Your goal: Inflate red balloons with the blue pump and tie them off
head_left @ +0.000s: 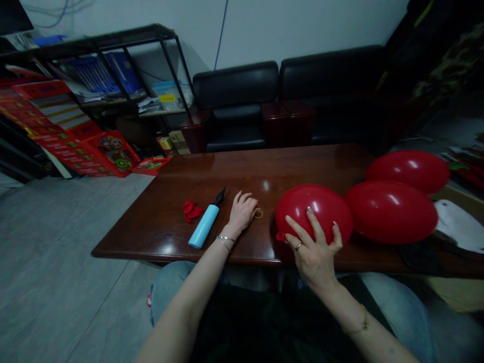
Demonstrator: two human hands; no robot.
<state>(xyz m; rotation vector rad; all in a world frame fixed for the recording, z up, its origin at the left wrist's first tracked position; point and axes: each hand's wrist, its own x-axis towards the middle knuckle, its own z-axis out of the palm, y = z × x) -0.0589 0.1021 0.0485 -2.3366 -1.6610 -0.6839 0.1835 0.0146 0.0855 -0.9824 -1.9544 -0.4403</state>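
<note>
My right hand (315, 247) holds an inflated red balloon (325, 201), fingers spread over its near side and the neck poking out at the left by the thumb side. My left hand (243, 212) rests low over the table, its fingertips bent down beside a small tan rubber band (259, 214). Left of that hand lies a light blue hand pump (204, 226) with a black nozzle. Some limp red balloons (192, 210) lie beyond the pump's left side. Two more inflated red balloons (391, 212) (408, 171) sit at the right.
The dark wooden table (227, 171) spans the view. A white item (459, 225) lies at its right end. Behind stand black armchairs (236, 85), a metal shelf (162, 33) with blue folders and stacked red boxes (64, 136).
</note>
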